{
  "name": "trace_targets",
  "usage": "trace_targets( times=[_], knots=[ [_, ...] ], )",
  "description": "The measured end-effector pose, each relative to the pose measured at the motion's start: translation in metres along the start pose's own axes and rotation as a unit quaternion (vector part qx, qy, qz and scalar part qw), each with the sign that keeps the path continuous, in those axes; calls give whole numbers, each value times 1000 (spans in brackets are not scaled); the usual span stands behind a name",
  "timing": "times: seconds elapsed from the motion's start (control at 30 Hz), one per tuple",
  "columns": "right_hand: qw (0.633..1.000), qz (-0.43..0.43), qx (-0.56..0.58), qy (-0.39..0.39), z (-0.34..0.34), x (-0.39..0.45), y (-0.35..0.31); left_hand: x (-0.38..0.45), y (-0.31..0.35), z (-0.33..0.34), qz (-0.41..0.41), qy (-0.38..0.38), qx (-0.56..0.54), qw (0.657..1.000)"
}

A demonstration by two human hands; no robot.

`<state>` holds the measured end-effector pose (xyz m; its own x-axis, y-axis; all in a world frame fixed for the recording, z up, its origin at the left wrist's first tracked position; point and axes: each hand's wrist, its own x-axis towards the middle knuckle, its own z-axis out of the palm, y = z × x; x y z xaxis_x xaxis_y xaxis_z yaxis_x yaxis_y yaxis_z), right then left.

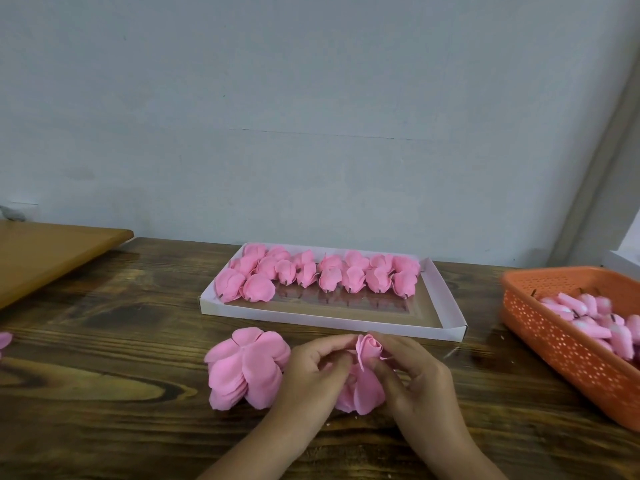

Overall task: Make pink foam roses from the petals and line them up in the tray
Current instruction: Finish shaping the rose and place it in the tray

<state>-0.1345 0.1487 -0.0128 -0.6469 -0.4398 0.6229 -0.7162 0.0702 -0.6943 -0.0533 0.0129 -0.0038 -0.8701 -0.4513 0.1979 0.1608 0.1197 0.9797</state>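
Both hands work close together at the near-centre of the wood surface [104, 341], w/ one part-made rose [367, 372] between them. Left hand [311, 372]: fingers curled, tips pinching the rose's left side just below the bud. Right hand [415, 379]: fingers curled round the right side, thumb and forefinger pinching at the bud's base. Rose condition: tight rolled bud at top, upright, approx. level w/ the fingertips; loose outer petals hang below and splay onto the surface, not wrapped up. Just left of the left hand, touching or nearly so, lies a stack of loose petals [247, 370], fanned flat in a flower-shaped pile. Behind the hands, apart from them, sits a white tray [332, 322]; finished roses [318, 275] fill its far half in approx. two rows, lying on their sides, dark stem ends pointing toward the near side; near half of the tray bare. Far right: orange perforated basket [561, 344] holding pink buds [588, 317] w/ dark stems, somewhat blurred. Far left: lighter wood board [45, 251], raised above the surface. Pink scrap [5, 341] at left edge, cut off by the frame.
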Motion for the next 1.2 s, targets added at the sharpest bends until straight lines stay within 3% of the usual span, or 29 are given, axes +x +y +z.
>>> trace_targets(
  times=[0.2,0.37,0.67,0.73,0.83,1.0,1.2],
  knots=[
    [999,9,34,-30,-3,0,1,3,-6,-2,43,17,25,999],
    [997,18,54,-55,-3,0,1,5,-6,-5,43,-12,13,999],
    [968,124,216,-21,-2,3,-3,5,-3,-8,-51,-70,-77,993],
    [972,105,201,-54,-3,1,-4,6,-2,-6,-80,-36,-130,988],
    [993,-14,65,-95,-7,-3,-1,9,3,-9,-96,-7,-207,974],
    [974,-138,-103,-146,-3,-4,2,9,10,-13,-106,31,-277,954],
    [982,-151,-88,-73,-2,-2,2,8,8,-11,-110,21,-278,954]
  ],
)
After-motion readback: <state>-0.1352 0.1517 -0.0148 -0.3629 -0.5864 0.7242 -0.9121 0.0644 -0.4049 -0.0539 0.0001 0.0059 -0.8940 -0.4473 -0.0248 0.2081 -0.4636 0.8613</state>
